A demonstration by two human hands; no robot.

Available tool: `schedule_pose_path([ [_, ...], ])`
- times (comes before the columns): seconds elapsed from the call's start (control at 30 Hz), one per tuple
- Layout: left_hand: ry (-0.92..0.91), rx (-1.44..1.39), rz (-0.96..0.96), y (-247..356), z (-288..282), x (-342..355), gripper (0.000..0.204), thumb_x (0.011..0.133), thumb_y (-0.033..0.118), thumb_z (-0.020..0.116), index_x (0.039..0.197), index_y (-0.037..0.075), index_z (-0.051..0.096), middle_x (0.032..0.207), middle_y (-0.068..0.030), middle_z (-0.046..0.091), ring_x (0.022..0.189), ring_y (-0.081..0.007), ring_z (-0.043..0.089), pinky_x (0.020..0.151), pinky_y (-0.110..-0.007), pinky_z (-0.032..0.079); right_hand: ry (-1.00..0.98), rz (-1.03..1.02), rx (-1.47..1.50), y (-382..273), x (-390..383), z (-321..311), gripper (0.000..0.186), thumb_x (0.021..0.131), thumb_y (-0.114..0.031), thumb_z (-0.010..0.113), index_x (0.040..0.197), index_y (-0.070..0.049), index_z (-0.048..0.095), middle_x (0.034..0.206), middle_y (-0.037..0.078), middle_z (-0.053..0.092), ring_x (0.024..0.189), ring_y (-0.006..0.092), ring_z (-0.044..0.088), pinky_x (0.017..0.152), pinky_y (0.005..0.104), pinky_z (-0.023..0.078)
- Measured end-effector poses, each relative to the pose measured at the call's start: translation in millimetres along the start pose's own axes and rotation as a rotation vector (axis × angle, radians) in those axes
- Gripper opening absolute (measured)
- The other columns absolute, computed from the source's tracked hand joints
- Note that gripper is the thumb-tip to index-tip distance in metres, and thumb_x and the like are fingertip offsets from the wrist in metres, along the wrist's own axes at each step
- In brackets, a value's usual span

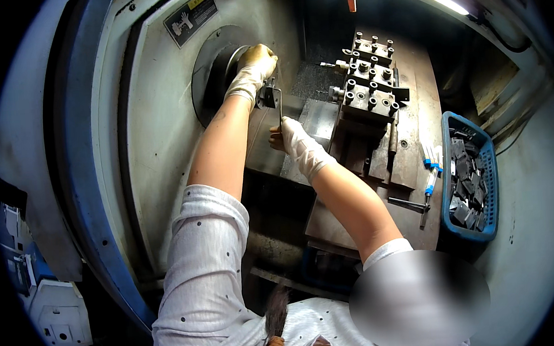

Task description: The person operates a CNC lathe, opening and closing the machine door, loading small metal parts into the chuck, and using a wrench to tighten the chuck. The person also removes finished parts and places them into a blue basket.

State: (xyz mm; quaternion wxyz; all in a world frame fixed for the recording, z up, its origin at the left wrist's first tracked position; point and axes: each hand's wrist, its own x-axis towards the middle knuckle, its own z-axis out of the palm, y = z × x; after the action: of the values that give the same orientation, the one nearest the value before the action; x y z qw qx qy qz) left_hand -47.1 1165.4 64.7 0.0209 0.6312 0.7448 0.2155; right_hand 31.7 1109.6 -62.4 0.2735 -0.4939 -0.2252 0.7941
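My left hand (257,62), in a pale glove with a yellowish palm, is closed at the round chuck (214,72) of a lathe. Its fingers curl over the front of the chuck, and what they grip is hidden. Below it, a small metal block (268,96) sits at the chuck face. My right hand (299,145), gloved the same way, is wrapped round the long arm of a bent hex key (280,106). The key stands nearly upright, its short upper end reaching toward the block; whether it is seated in a screw cannot be made out.
To the right stands a tool block (370,81) with several bolts and cutting tools pointing left. A blue basket (445,182) of dark metal parts lies at the far right. Blue-and-white brushes (430,170) and a black-handled tool (409,203) rest beside it. An orange-tipped nozzle (351,0) hangs above.
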Motion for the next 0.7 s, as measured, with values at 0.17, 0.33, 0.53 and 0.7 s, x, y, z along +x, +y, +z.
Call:
schedule_pose_path([
  [0.17, -0.02, 0.002, -0.019, -2.2, 1.2, -5.8, 0.022, 0.066, 0.025, 0.053, 0.08, 0.01, 0.057, 0.081, -0.01, 0.055, 0.078, -0.0214, 0.052, 0.071, -0.028, 0.04, 0.256, -0.032, 0.186, 4.9, 20.1, 19.2, 0.031, 0.073, -0.033, 0.033, 0.067, -0.008, 0.051, 0.065, 0.005, 0.05, 0.067, 0.02, 0.048, 0.058, 0.0331, 0.038],
  [0.33, 0.09, -0.054, 0.034, 6.5, -1.0, -12.3, 0.019, 0.066, 0.025, 0.051, 0.079, 0.012, 0.058, 0.079, -0.0093, 0.055, 0.076, -0.022, 0.053, 0.069, -0.03, 0.041, 0.576, -0.096, 0.197, 1.3, 108.6, 15.9, 0.029, 0.065, -0.029, 0.044, 0.066, -0.002, 0.055, 0.065, 0.007, 0.054, 0.06, 0.0168, 0.049, 0.052, 0.0287, 0.039],
  [0.53, 0.229, -0.089, 0.062, -4.4, 6.5, -20.6, 0.021, 0.067, 0.024, 0.051, 0.08, 0.009, 0.057, 0.077, -0.01, 0.055, 0.072, -0.0223, 0.053, 0.063, -0.028, 0.042, 0.57, -0.273, 0.047, -16.0, 30.8, 20.8, 0.043, 0.063, -0.036, 0.044, 0.08, 0.002, 0.053, 0.078, 0.013, 0.053, 0.068, 0.0232, 0.046, 0.065, 0.0287, 0.036],
  [0.7, 0.348, -0.125, 0.099, -7.5, 9.9, -27.5, 0.02, 0.068, 0.024, 0.05, 0.079, 0.009, 0.057, 0.076, -0.0106, 0.055, 0.071, -0.0231, 0.053, 0.064, -0.029, 0.041, 0.511, -0.394, -0.007, -18.2, 31.3, 14.5, 0.043, 0.062, -0.035, 0.046, 0.077, 0.004, 0.053, 0.075, 0.014, 0.053, 0.066, 0.022, 0.046, 0.064, 0.0298, 0.035],
])
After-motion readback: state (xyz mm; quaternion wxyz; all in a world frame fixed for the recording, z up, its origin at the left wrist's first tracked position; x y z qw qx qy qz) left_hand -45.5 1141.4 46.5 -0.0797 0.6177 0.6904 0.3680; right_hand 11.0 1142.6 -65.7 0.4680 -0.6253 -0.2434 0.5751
